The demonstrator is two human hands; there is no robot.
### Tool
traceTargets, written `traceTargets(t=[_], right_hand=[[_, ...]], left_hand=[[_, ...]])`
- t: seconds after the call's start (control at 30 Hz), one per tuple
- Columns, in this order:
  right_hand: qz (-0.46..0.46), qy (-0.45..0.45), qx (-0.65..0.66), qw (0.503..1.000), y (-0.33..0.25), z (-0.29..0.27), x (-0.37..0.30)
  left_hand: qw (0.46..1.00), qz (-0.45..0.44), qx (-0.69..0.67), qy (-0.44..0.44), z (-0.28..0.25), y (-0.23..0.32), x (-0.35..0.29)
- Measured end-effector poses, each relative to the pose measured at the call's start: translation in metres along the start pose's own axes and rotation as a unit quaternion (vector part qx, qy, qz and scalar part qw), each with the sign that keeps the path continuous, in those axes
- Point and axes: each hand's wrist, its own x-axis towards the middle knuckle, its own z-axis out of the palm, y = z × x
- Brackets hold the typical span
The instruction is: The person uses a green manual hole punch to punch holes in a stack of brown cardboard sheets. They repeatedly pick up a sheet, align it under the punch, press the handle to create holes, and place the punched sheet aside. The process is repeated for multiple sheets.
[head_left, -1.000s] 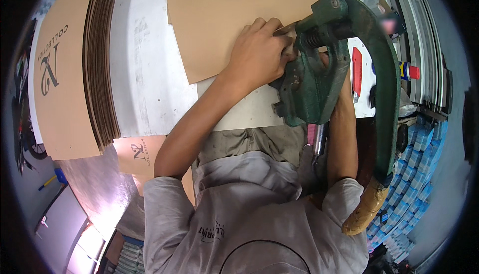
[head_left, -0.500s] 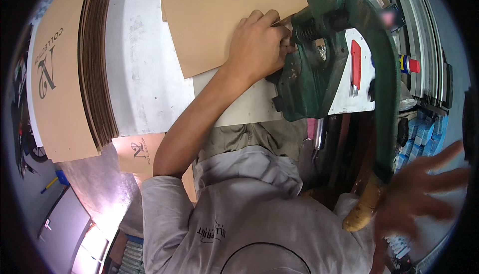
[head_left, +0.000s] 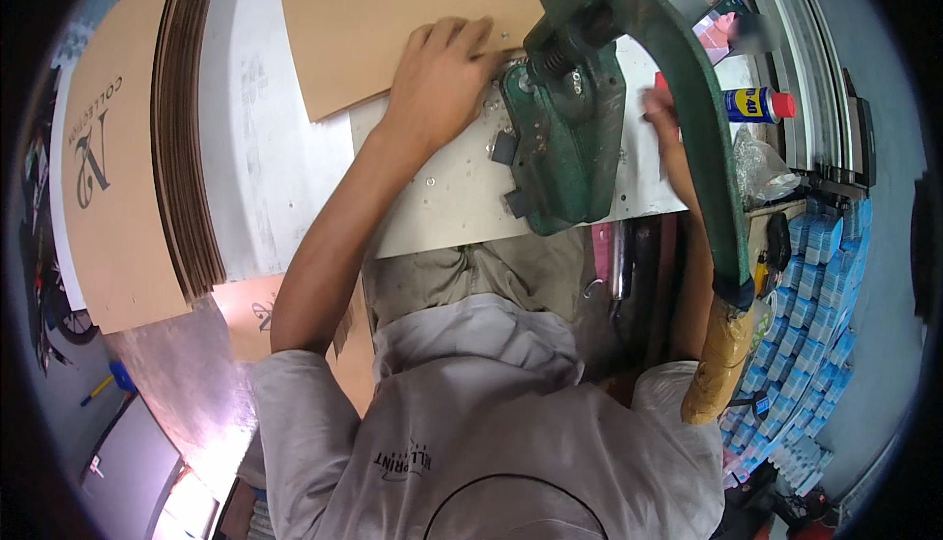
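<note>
My left hand (head_left: 447,78) lies over the near edge of a flat brown paper bag (head_left: 354,24) with dark print, fingers curled at its corner by the jaw of a green hand press (head_left: 570,137). The press stands on the table, and its long curved lever (head_left: 702,108) ends in a tape-wrapped handle (head_left: 719,363). My right hand (head_left: 666,125) is beyond the lever, beside a red cutter (head_left: 660,81). The lever partly hides this hand, so its grip does not show. Nothing holds the handle.
A tall stack of brown paper bags (head_left: 128,147) stands on the left of the white table (head_left: 265,147). At right are a spray can (head_left: 751,105) with a red cap, a phone (head_left: 715,34), a clear plastic bag (head_left: 761,167) and many blue-wrapped bundles (head_left: 801,314) lower down.
My right hand has gone from the lever's handle up to the table beside the red cutter. My left hand stays at the bag's edge by the press. The whole view has shifted slightly.
</note>
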Motion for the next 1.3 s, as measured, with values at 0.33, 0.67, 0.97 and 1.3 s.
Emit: traceTargets(t=[0.33,0.67,0.97,1.3], right_hand=[[-0.034,-0.056,-0.038,0.997,0.008,0.056,-0.011],[-0.064,-0.155,0.184,0.969,-0.002,0.081,0.019],[-0.045,-0.181,0.235,0.954,0.004,0.099,0.038],[0.213,-0.070,0.397,0.890,-0.009,0.101,0.033]], left_hand=[[0.991,-0.089,0.075,-0.066,-0.046,-0.029,-0.067],[0.994,-0.056,0.073,-0.057,-0.027,-0.029,-0.040],[0.999,-0.047,0.021,0.007,-0.022,-0.037,-0.031],[0.986,-0.067,-0.143,0.048,-0.011,0.019,-0.009]])
